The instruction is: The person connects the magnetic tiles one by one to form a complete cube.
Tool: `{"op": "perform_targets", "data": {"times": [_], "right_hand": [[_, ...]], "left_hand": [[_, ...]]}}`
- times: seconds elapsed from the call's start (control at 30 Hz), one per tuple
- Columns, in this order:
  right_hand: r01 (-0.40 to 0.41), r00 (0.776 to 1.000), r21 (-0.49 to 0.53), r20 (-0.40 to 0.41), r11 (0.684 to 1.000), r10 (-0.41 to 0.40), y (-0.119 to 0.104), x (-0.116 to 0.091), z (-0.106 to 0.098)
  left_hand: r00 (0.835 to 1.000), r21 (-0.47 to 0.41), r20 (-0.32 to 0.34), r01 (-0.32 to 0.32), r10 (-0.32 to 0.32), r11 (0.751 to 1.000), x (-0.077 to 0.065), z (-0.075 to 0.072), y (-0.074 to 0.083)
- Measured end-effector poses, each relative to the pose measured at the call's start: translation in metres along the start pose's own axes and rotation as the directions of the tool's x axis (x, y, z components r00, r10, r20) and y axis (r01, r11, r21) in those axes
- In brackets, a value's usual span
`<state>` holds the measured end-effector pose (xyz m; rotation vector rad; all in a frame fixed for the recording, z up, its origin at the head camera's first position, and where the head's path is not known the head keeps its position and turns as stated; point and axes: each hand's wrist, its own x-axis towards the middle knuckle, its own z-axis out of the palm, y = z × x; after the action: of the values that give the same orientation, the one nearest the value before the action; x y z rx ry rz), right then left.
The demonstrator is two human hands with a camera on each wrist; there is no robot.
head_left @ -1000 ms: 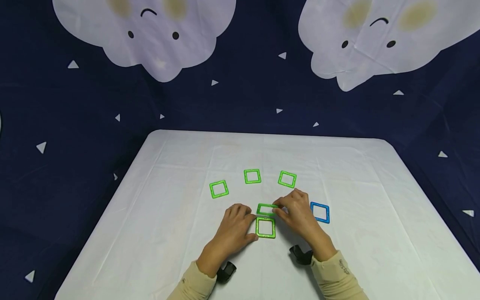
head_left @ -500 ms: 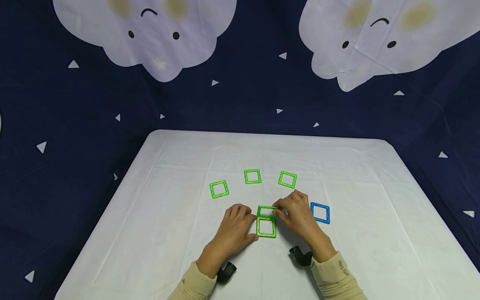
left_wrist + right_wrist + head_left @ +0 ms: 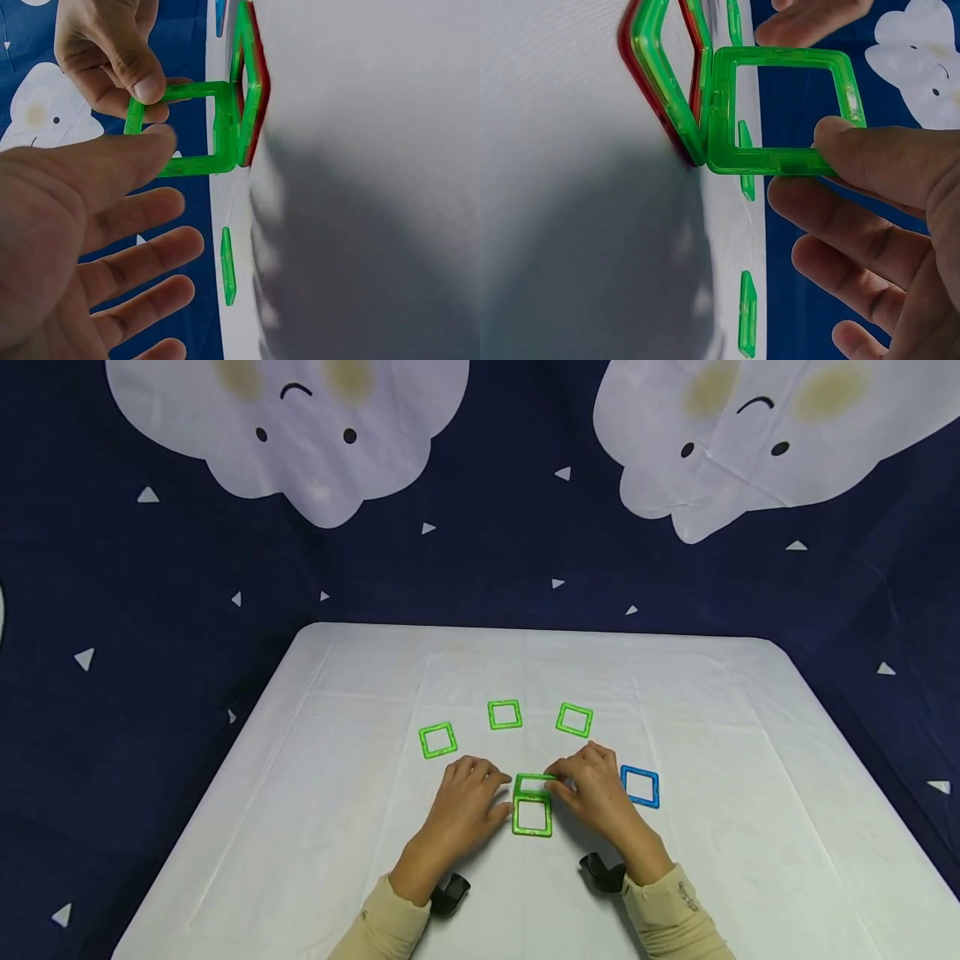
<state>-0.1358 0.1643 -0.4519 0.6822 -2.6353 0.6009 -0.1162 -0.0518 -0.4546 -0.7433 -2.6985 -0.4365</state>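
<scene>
My right hand (image 3: pixel 596 785) pinches a green magnetic square tile (image 3: pixel 724 112) between thumb and fingers. That tile is an open frame standing upright, its lower edge against the far edge of a flat green tile (image 3: pixel 532 832). Under the flat one, a red tile (image 3: pixel 656 112) shows in the wrist views. My left hand (image 3: pixel 467 802) is just left of the two joined tiles, fingers extended. In the left wrist view its thumb (image 3: pixel 142 154) overlaps the upright tile's outer edge; whether it touches cannot be told.
Three more green square tiles lie farther back on the white table (image 3: pixel 337 760): one at left (image 3: pixel 438 752), one in the middle (image 3: pixel 505 725) and one at right (image 3: pixel 574 732). A blue square tile (image 3: pixel 655 789) lies right of my right hand. A dark cloth with clouds hangs behind.
The pinched green tile has come down toward me, closing the gap to the flat tile. My left hand has shifted forward, off the flat tile's near left corner.
</scene>
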Motion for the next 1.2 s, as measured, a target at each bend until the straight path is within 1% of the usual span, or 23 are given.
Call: {"op": "perform_targets", "data": {"times": [0.07, 0.17, 0.37, 0.57, 0.73, 1.07, 1.2], "right_hand": [[0.000, 1.000, 0.000, 0.001, 1.000, 0.000, 0.000, 0.000, 0.000], [-0.003, 1.000, -0.002, 0.004, 1.000, 0.003, 0.001, -0.001, 0.000], [-0.016, 1.000, 0.007, 0.012, 1.000, 0.016, 0.001, -0.001, 0.000], [-0.030, 0.999, 0.016, 0.019, 0.999, 0.030, 0.001, -0.002, 0.000], [-0.026, 1.000, 0.024, 0.018, 0.999, 0.026, 0.000, -0.001, -0.001], [-0.012, 1.000, 0.014, 0.013, 1.000, 0.011, 0.000, -0.001, -0.002], [-0.005, 1.000, 0.013, 0.012, 1.000, 0.005, 0.000, -0.001, -0.002]], "left_hand": [[1.000, -0.014, -0.028, -0.009, 0.009, 1.000, 0.003, 0.000, 0.000], [0.998, -0.029, -0.052, -0.019, 0.018, 0.999, 0.006, -0.001, 0.000], [0.997, -0.055, -0.074, -0.041, 0.037, 0.998, 0.013, 0.000, 0.000], [0.994, -0.126, -0.094, -0.062, 0.050, 0.990, 0.020, 0.000, 0.001], [0.996, -0.160, -0.082, -0.059, 0.046, 0.985, 0.026, 0.000, 0.003], [0.997, -0.156, -0.068, -0.058, 0.048, 0.986, 0.030, 0.001, 0.004], [0.999, -0.188, -0.036, -0.041, 0.035, 0.981, 0.031, 0.002, 0.004]]}}
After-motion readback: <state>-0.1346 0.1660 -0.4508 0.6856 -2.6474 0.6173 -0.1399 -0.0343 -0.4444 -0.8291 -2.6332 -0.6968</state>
